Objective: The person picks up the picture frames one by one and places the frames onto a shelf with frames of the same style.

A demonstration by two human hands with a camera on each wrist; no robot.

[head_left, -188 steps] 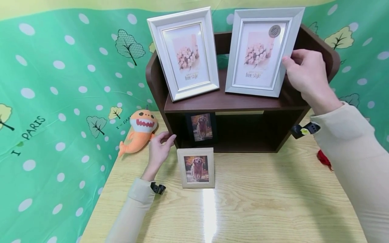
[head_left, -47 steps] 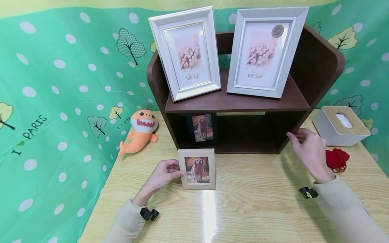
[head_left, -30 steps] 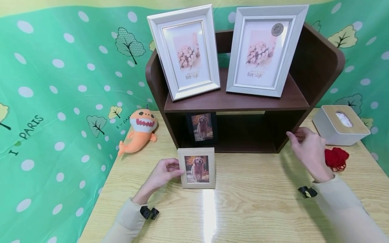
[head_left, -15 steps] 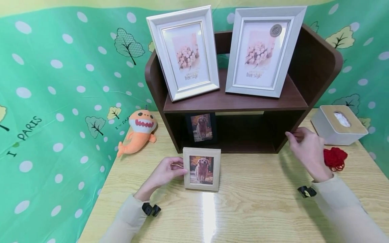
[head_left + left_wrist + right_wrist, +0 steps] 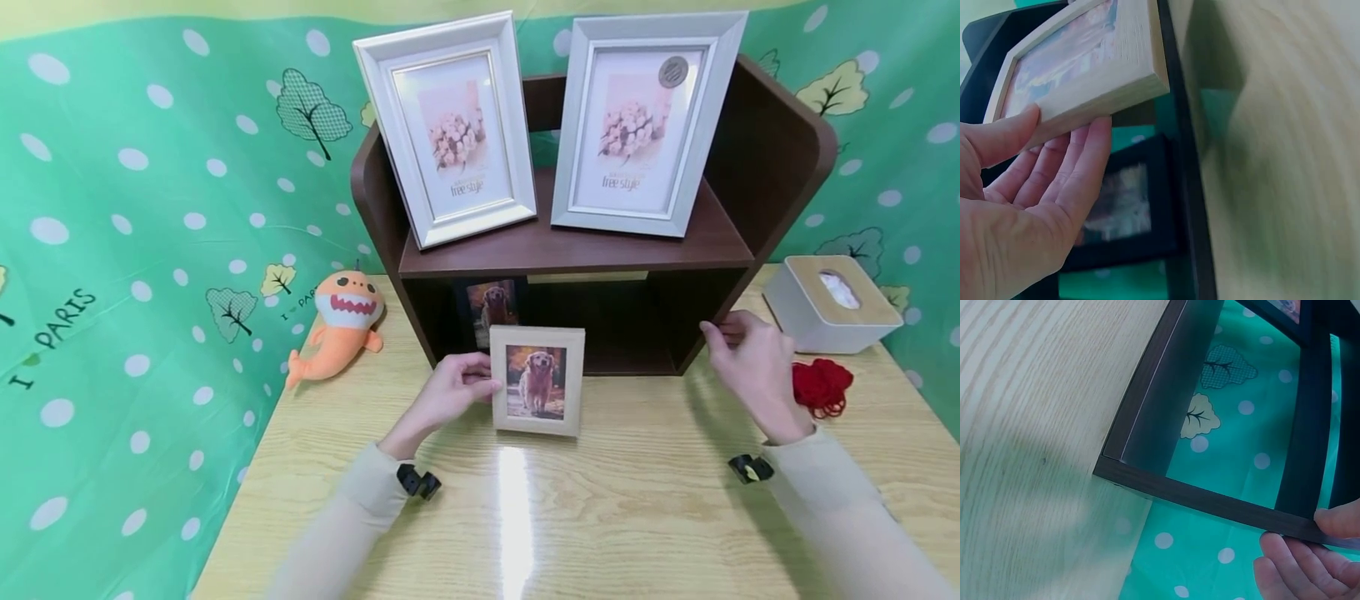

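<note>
My left hand (image 5: 453, 387) pinches the left edge of a light wood picture frame (image 5: 538, 383) with a dog photo, thumb in front and fingers behind. It is upright and slightly turned, in front of the lower compartment of a dark brown shelf (image 5: 577, 265). In the left wrist view that frame (image 5: 1100, 94) tilts above a black picture frame (image 5: 1166, 206). The black frame (image 5: 492, 302) stands inside at the lower left, partly hidden. My right hand (image 5: 753, 367) grips the front edge of the shelf's right side panel; the right wrist view shows thumb and fingers on opposite sides of the panel (image 5: 1222, 509).
Two large white picture frames, a left one (image 5: 452, 142) and a right one (image 5: 643, 125), stand on the upper shelf. An orange plush shark (image 5: 341, 325) lies left of the shelf. To the right are a tissue box (image 5: 832, 308) and red yarn (image 5: 822, 387) on the table (image 5: 622, 517).
My right hand has left the right white frame and moved down to the shelf's side panel. My left hand has taken hold of the wood frame and moved it right and toward the shelf.
</note>
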